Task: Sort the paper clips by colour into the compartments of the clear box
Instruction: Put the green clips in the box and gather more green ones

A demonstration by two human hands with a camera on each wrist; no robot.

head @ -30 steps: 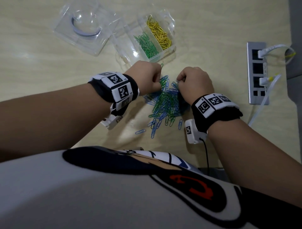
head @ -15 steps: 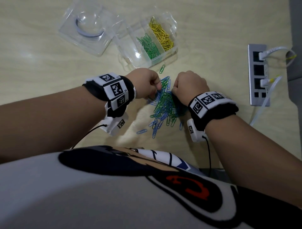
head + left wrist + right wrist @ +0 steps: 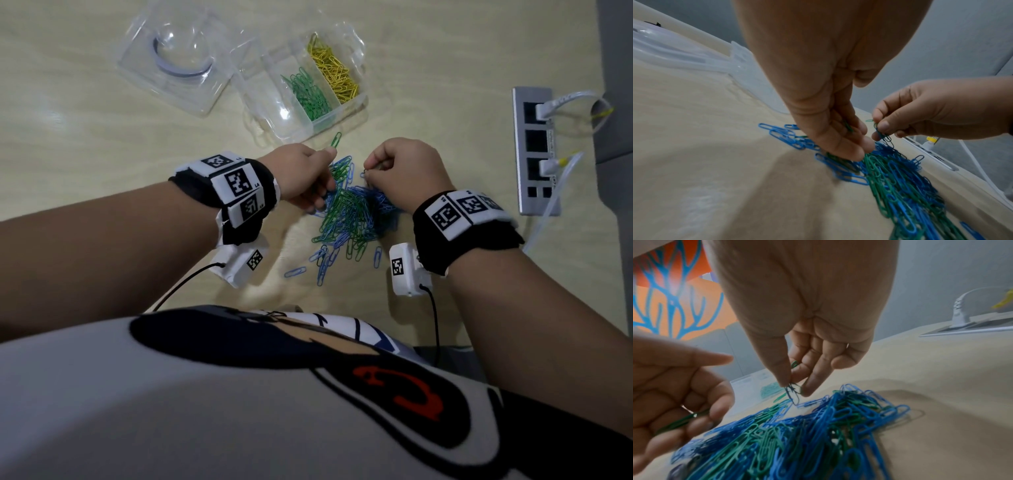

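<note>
A heap of blue and green paper clips lies on the wooden table. Behind it stands the clear box, with green clips in its middle compartment and yellow clips in its right one. My left hand hovers at the heap's left edge, its curled fingers holding a few green clips. My right hand is just above the heap's far side and pinches a small tangle of clips between thumb and fingers. One of these clips hangs down.
One green clip lies alone on the table between the box and the heap. The box's clear lid lies open at the far left. A socket panel with white cables is set into the table at the right. Stray blue clips lie nearer me.
Both hands have stayed over the heap. The right hand has come up a little and now pinches clips clear of the heap. The left hand still holds its green clips.
</note>
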